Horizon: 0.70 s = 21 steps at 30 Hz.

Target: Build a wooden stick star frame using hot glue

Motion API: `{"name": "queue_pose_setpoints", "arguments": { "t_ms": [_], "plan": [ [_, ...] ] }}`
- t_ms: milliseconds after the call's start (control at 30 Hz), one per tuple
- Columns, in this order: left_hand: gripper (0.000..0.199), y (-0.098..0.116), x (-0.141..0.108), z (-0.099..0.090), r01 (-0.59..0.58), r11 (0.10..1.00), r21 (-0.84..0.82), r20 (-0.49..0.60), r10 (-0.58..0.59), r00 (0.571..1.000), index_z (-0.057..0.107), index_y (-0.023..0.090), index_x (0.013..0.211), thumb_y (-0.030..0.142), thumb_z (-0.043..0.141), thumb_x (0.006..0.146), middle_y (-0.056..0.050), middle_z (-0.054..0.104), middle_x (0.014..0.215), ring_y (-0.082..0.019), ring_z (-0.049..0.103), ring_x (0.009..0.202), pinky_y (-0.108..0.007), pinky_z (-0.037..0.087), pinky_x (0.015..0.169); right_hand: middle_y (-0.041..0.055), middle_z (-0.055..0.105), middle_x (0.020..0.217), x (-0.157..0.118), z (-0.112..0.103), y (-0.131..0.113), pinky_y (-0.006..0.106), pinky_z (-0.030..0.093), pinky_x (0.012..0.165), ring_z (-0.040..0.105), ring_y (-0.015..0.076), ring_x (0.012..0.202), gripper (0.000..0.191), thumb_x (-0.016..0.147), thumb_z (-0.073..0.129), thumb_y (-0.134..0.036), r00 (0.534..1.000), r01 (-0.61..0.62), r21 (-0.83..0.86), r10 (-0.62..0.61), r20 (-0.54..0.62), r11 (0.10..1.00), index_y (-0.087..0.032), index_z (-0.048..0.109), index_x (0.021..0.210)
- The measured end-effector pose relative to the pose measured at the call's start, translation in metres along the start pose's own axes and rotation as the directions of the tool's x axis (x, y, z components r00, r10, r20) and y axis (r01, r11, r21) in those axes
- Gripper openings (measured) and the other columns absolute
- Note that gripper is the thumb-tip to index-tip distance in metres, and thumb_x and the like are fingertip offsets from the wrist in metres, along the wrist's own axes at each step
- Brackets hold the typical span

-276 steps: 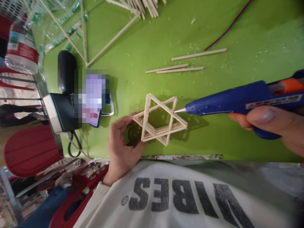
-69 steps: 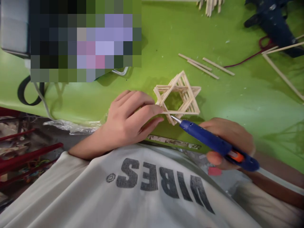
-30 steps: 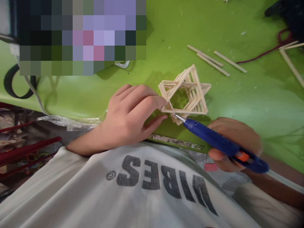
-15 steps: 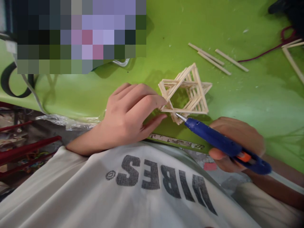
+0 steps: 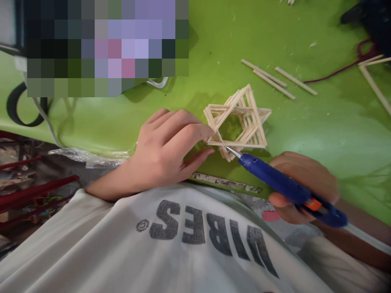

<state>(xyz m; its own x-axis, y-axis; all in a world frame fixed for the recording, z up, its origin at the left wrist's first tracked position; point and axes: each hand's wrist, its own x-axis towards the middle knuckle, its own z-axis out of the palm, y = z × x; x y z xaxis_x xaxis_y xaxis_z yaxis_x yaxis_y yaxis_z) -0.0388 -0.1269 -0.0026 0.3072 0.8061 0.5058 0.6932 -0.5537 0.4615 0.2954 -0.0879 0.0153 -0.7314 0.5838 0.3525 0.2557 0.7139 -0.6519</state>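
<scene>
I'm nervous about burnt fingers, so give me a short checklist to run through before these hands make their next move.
1. Star-shaped stick frame steadied: ok; the left hand has fingers at its left corner.
2. Glue gun gripped: ok; the right hand is wrapped around it.
3. Nozzle at a stick crossing: ok; its tip is by the frame's near edge.
4. Left thumb well clear of the nozzle: not ok, I'd say; its tip is close.
5. Glue flowing: cannot tell.
6. Loose sticks out of the way: ok; three lie beyond the frame.

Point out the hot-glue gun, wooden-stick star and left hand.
Hot-glue gun (image 5: pixel 277 178): head view, blue body.
Wooden-stick star (image 5: pixel 258 116): head view, top triangle's stick.
Left hand (image 5: pixel 168 147): head view, back.
</scene>
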Motion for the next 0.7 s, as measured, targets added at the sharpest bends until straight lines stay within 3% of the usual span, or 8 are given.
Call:
{"name": "queue_pose_setpoints", "arguments": {
  "t_ms": [333, 467, 700],
  "plan": [
    [0.024, -0.0035, -0.0007, 0.0063, -0.037, 0.999, -0.01, -0.076, 0.036, 0.996, 0.069, 0.026, 0.126, 0.032, 0.082, 0.107, -0.005, 0.082, 0.106, -0.023, 0.075, 0.084, -0.041, 0.057, 0.071, 0.002, 0.061, 0.064, 0.0048, -0.0004, -0.0026, 0.041, 0.045, 0.052, 0.061, 0.0198, 0.051, 0.042, 0.122, 0.056, -0.057, 0.998, 0.055, -0.026, -0.055, -0.02, 0.998, -0.023, 0.061, 0.098],
    [0.026, -0.0023, -0.0023, 0.0048, 0.001, 1.0, -0.006, -0.037, -0.002, 0.999, 0.067, 0.029, 0.129, 0.033, 0.082, 0.108, -0.005, 0.082, 0.109, -0.024, 0.078, 0.088, -0.042, 0.056, 0.074, 0.0017, 0.063, 0.066, 0.0068, -0.0001, -0.0028, 0.042, 0.046, 0.053, 0.063, 0.0203, 0.053, 0.042, 0.123, 0.056, -0.056, 0.995, 0.089, -0.018, -0.089, -0.05, 0.996, -0.023, 0.06, 0.097],
    [0.028, 0.0003, -0.0029, -0.0019, 0.038, 0.999, 0.001, 0.047, -0.038, 0.998, 0.067, 0.032, 0.132, 0.035, 0.081, 0.108, -0.006, 0.083, 0.113, -0.026, 0.081, 0.093, -0.045, 0.059, 0.078, -0.0002, 0.063, 0.07, 0.0056, -0.0019, 0.003, 0.039, 0.045, 0.053, 0.06, 0.0166, 0.053, 0.043, 0.12, 0.061, -0.061, 0.994, 0.089, 0.016, -0.09, 0.061, 0.996, -0.021, 0.061, 0.104]
  ]
}}
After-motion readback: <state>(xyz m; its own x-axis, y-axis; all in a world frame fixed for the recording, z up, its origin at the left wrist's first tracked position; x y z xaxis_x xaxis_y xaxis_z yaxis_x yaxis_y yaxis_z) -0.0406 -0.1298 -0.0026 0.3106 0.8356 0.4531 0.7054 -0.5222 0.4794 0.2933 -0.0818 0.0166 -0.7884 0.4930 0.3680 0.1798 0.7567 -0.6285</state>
